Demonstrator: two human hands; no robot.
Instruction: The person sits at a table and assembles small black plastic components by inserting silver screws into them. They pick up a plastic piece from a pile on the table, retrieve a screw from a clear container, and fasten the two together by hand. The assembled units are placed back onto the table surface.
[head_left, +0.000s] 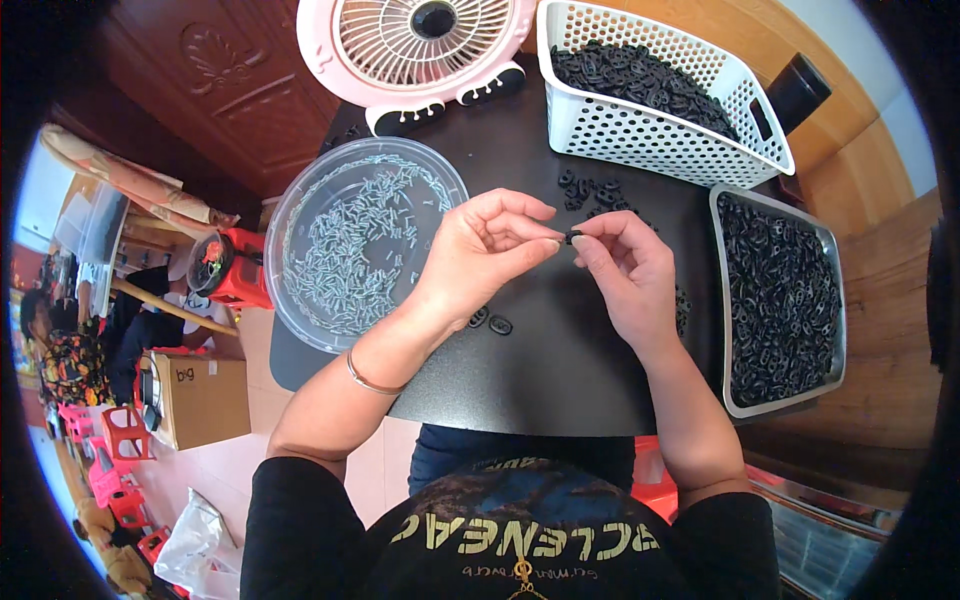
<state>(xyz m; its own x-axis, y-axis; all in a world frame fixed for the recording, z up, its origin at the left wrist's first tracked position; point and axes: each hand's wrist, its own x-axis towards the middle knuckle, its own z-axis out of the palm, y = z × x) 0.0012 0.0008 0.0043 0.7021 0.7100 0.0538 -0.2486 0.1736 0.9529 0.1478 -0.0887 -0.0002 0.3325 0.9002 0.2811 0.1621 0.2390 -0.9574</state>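
Black piece (573, 237) between 2 hands (480, 245) (632, 278)

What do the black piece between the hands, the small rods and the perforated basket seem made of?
Black piece: perhaps plastic, from its dark colour, but too small to settle material or finish.
Small rods: probably shiny metal, given their silvery glints.
Perforated basket: likely smooth white moulded plastic, judging by its even colour and regular holes.
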